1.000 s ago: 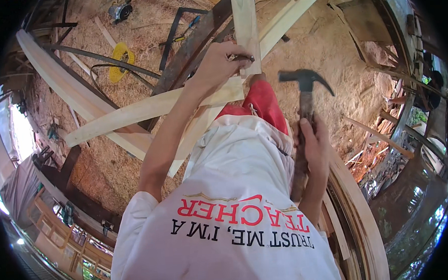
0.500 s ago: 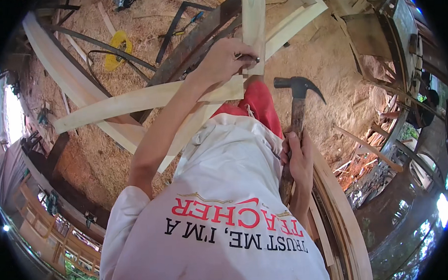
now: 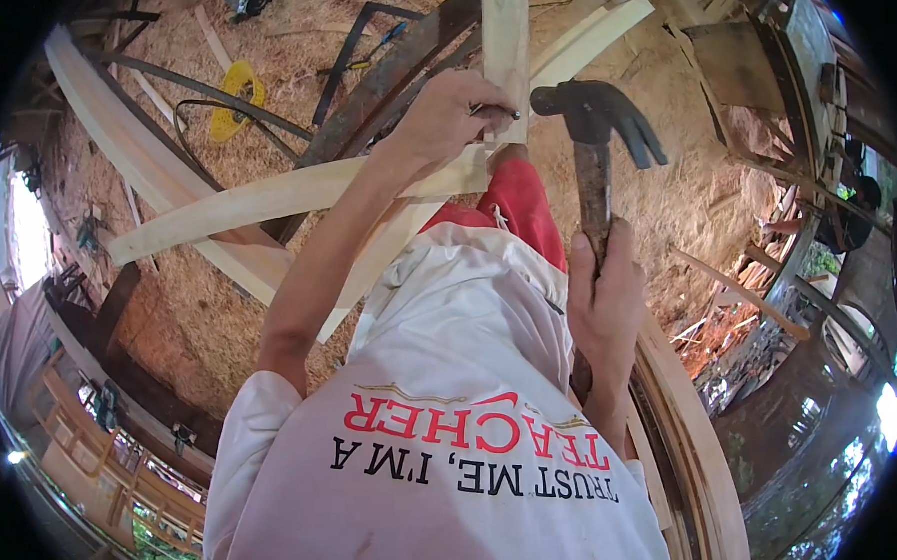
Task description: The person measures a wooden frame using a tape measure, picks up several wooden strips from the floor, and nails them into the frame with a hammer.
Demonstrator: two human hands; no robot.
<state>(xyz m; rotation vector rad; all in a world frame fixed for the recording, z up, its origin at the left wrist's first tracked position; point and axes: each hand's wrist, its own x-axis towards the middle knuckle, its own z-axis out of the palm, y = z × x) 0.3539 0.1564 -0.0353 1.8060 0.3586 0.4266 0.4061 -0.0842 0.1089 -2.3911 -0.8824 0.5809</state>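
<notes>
My right hand [image 3: 609, 293] is wrapped round the wooden handle of a claw hammer [image 3: 592, 179]. The hammer's dark head is raised, its striking face turned left and its claw to the right. At the wooden joint, my left hand [image 3: 449, 118] pinches a thin dark nail-like rod [image 3: 506, 114]; most of it is hidden by the fingers. The rod's end points toward the hammer face, with a gap between them. Beside that hand stands a pale upright timber [image 3: 505, 37], and a curved pale wooden piece [image 3: 235, 204] runs left from the joint under my left forearm.
A yellow round reel [image 3: 237, 99] and a dark angled bar [image 3: 354, 54] lie on the sawdust-covered floor [image 3: 665, 200]. Long curved timbers [image 3: 690, 420] are stacked by my right side. At the far right, another person [image 3: 856, 217] is partly visible. A grey machine part [image 3: 248, 0] sits at the top.
My right hand has lifted the hammer up and closer, so its head now stands higher and nearer the rod. The left hand stays almost where it was.
</notes>
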